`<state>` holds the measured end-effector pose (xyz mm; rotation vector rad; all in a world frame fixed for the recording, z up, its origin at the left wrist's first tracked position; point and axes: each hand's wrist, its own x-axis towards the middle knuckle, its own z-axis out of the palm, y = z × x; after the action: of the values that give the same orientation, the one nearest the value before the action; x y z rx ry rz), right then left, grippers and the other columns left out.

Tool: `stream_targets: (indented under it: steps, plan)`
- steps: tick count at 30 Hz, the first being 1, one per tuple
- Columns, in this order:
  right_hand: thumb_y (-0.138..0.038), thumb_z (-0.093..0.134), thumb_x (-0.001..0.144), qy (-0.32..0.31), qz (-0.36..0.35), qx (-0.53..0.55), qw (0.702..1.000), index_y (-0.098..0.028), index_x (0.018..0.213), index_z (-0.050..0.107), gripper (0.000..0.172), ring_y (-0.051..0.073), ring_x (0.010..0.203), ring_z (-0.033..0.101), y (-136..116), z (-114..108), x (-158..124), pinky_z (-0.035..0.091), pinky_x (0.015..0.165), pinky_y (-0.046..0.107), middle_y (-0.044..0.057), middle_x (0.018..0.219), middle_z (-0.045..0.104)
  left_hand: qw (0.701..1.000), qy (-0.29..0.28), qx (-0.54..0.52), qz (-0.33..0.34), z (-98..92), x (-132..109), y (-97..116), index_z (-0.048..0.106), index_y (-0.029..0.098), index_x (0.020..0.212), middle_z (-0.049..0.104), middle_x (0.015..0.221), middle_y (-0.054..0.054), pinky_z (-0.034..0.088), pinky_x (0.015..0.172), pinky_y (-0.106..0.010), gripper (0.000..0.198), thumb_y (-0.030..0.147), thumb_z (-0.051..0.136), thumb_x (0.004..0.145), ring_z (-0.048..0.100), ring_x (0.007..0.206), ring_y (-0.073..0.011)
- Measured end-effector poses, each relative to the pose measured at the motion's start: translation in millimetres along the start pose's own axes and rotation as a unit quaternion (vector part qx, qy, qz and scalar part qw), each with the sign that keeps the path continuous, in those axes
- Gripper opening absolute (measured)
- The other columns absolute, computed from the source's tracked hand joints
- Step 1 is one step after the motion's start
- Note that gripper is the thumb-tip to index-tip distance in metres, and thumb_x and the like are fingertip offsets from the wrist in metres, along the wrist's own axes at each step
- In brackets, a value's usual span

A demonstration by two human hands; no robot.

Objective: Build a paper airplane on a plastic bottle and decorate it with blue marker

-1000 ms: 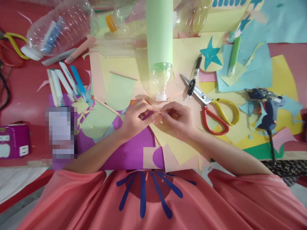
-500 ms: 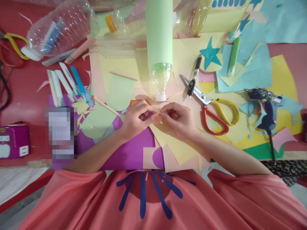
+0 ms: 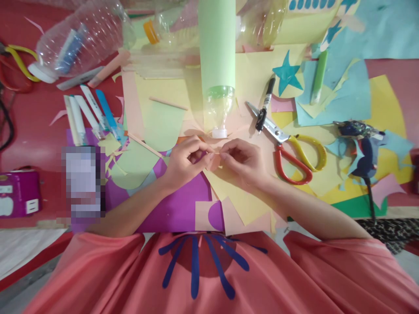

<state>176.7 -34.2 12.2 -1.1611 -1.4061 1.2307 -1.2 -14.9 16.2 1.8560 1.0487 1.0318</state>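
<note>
My left hand (image 3: 185,162) and my right hand (image 3: 244,162) meet fingertip to fingertip over the paper pile. Both are pinched on a small, pale pink paper piece (image 3: 215,160) held between them. Just beyond my fingers lies a plastic bottle wrapped in light green paper (image 3: 217,48), with its white cap (image 3: 219,132) pointing at my hands. A purple sheet (image 3: 178,205) lies under my left wrist and a yellow sheet (image 3: 244,203) under my right.
Red and yellow scissors (image 3: 293,150) and a black marker (image 3: 264,107) lie right of my hands. A dark blue glue gun (image 3: 362,148) sits farther right. Clear bottles (image 3: 81,39), glue sticks (image 3: 87,115) and wooden sticks (image 3: 168,103) lie at the left and back.
</note>
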Motion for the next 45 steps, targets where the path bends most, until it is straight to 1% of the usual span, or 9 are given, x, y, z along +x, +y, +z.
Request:
stream_targets:
  steps: [17, 21, 25, 27, 30, 32, 34, 40, 45]
  plan:
    - [-0.016, 0.059, 0.074, 0.02, 0.001, -0.026, 0.999, -0.019, 0.072, 0.061, 0.004, 0.007, 0.056, 0.054, -4.4, 0.6, 2.4, 0.042, 0.049, 0.02, -0.003, 0.065, 0.064, 1.0, -0.004, -0.012, -0.002, 0.0, 1.6, 0.7, 0.062, 0.019, 0.075, 0.049, 0.062, 0.005, 0.036, 0.045, -0.017, 0.009, 0.011, 0.059, 0.08, 0.042, 0.049, -0.0041]
    - [-0.017, 0.06, 0.076, 0.006, -0.02, -0.045, 0.999, -0.018, 0.073, 0.062, 0.004, 0.006, 0.056, 0.055, -2.4, 1.2, 0.8, 0.04, 0.047, 0.019, -0.002, 0.068, 0.066, 1.0, -0.01, -0.018, 0.002, 1.8, -0.7, -0.5, 0.066, 0.02, 0.081, 0.048, 0.063, 0.005, 0.035, 0.043, -0.016, 0.003, 0.021, 0.066, 0.082, 0.042, 0.049, -0.0039]
    - [-0.018, 0.056, 0.083, 0.01, -0.034, -0.029, 0.999, -0.02, 0.084, 0.061, 0.006, 0.007, 0.057, 0.055, 0.3, -1.2, -0.9, 0.043, 0.05, 0.021, -0.003, 0.067, 0.062, 1.0, 0.001, -0.017, -0.024, -0.5, 0.8, 0.3, 0.066, 0.022, 0.076, 0.042, 0.057, 0.005, 0.035, 0.046, -0.021, 0.018, 0.037, 0.065, 0.086, 0.039, 0.049, -0.0067]
    - [-0.017, 0.053, 0.085, 0.017, -0.059, -0.053, 0.997, -0.022, 0.091, 0.061, 0.011, 0.008, 0.062, 0.056, 0.9, -3.1, 0.0, 0.045, 0.055, 0.023, -0.002, 0.071, 0.06, 0.997, 0.011, -0.054, -0.051, -2.3, 2.8, 0.6, 0.065, 0.022, 0.072, 0.043, 0.057, 0.004, 0.035, 0.048, -0.023, 0.023, 0.041, 0.066, 0.084, 0.039, 0.051, -0.0077]
    - [-0.016, 0.058, 0.082, 0.022, -0.131, -0.118, 0.984, -0.025, 0.099, 0.06, 0.02, 0.014, 0.088, 0.059, 1.4, -5.5, 3.1, 0.051, 0.074, 0.031, 0.002, 0.093, 0.062, 0.985, 0.002, -0.142, -0.095, -3.9, 5.3, 0.1, 0.064, 0.021, 0.072, 0.054, 0.067, 0.001, 0.038, 0.049, -0.023, 0.024, 0.043, 0.068, 0.082, 0.044, 0.055, -0.0077]
    - [-0.016, 0.059, 0.082, 0.023, -0.16, -0.139, 0.977, -0.027, 0.104, 0.059, 0.025, 0.017, 0.103, 0.058, 2.2, -6.6, 4.7, 0.05, 0.087, 0.038, 0.004, 0.105, 0.06, 0.973, -0.014, -0.196, -0.119, -4.1, 6.3, -0.8, 0.064, 0.02, 0.075, 0.058, 0.076, 0.0, 0.039, 0.048, -0.022, 0.022, 0.042, 0.067, 0.082, 0.046, 0.055, -0.0062]
    - [-0.017, 0.059, 0.083, 0.018, -0.167, -0.152, 0.974, -0.028, 0.106, 0.059, 0.026, 0.018, 0.107, 0.057, 3.5, -7.5, 5.1, 0.048, 0.093, 0.04, 0.004, 0.11, 0.06, 0.96, -0.028, -0.242, -0.136, -4.0, 6.7, -2.0, 0.063, 0.02, 0.077, 0.057, 0.077, 0.001, 0.04, 0.045, -0.021, 0.021, 0.04, 0.066, 0.083, 0.045, 0.051, -0.0047]
    - [-0.019, 0.06, 0.085, -0.018, -0.204, -0.138, 0.969, -0.026, 0.091, 0.061, 0.01, 0.016, 0.095, 0.061, 5.1, -10.3, 3.7, 0.05, 0.085, 0.037, 0.002, 0.1, 0.065, 0.944, -0.079, -0.287, -0.144, -2.9, 6.1, -4.8, 0.06, 0.02, 0.08, 0.051, 0.07, 0.004, 0.041, 0.045, -0.018, 0.023, 0.042, 0.065, 0.084, 0.045, 0.049, -0.0034]
    - [-0.016, 0.061, 0.082, -0.015, -0.253, -0.126, 0.959, -0.025, 0.087, 0.058, 0.01, 0.016, 0.089, 0.064, 2.1, -9.5, 3.9, 0.052, 0.077, 0.035, 0.002, 0.092, 0.067, 0.966, -0.039, -0.206, -0.148, 1.8, 3.2, -2.8, 0.052, 0.02, 0.081, 0.053, 0.072, 0.004, 0.043, 0.049, -0.014, 0.036, 0.047, 0.074, 0.075, 0.05, 0.056, -0.0044]
